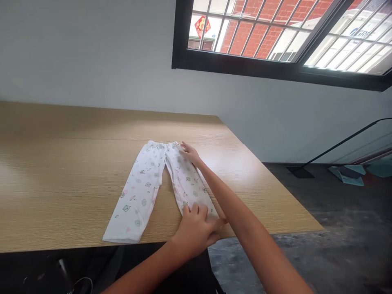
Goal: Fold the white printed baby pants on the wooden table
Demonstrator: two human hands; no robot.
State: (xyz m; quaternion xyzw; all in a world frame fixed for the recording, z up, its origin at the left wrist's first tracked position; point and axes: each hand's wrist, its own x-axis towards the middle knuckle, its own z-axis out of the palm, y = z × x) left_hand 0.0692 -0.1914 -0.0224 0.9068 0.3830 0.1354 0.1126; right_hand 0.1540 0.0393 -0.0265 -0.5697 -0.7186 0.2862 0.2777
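Note:
A pair of white children's pants [147, 183] with small printed animals lies spread on the wooden table, its waistband at the far end and both legs pointing toward me. Over the lower end of the right-side leg lies my left hand [197, 228], fingers spread and thumb stretched out to the right; it covers that leg's hem. My right hand [190, 155] reaches farther forward and touches the outer edge of the pants just below the waistband, with its fingers apart. The left-side leg lies flat, untouched, its hem close to the table's front edge.
The wooden table [61, 183] ends at a slanting right edge and at a front edge near my body. Behind it stand a grey wall and a barred window [260, 36]. On the dark floor at right are a black stand [300, 171] and a light-blue dustpan-like item [347, 174].

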